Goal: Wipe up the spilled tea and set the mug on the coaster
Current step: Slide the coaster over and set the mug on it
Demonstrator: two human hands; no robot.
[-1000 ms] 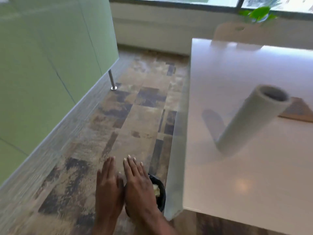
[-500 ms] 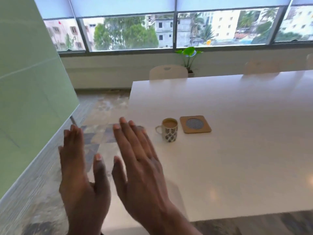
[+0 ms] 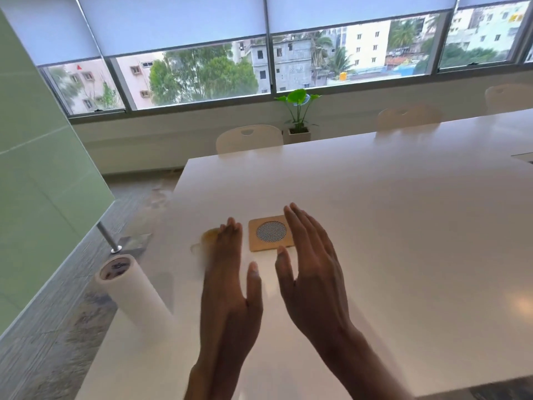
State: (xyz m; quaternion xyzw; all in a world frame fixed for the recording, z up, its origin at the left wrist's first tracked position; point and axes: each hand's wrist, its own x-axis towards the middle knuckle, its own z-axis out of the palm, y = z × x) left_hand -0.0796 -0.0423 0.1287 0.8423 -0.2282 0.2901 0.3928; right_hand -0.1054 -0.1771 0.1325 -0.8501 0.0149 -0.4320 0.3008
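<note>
A square wooden coaster [image 3: 269, 234] with a round mesh centre lies on the white table [image 3: 403, 226]. Left of it stands the mug [image 3: 209, 238] with tea in it, blurred and mostly hidden behind my left hand [image 3: 230, 287]. My right hand [image 3: 311, 272] hovers flat over the coaster's right edge. Both hands are held up with fingers extended and hold nothing. A white paper towel roll [image 3: 129, 290] stands near the table's left edge. I cannot make out any spilled tea on the surface.
White chairs [image 3: 249, 138] stand along the table's far side, with a potted plant [image 3: 298, 116] under the windows. A green glass partition [image 3: 43, 183] on a metal post [image 3: 108, 238] runs along the left, over patterned flooring.
The view swung up from the floor and then right across the table. My hands rose from a dark bin below the table's edge and now hover over the mug and coaster. The paper roll came into view.
</note>
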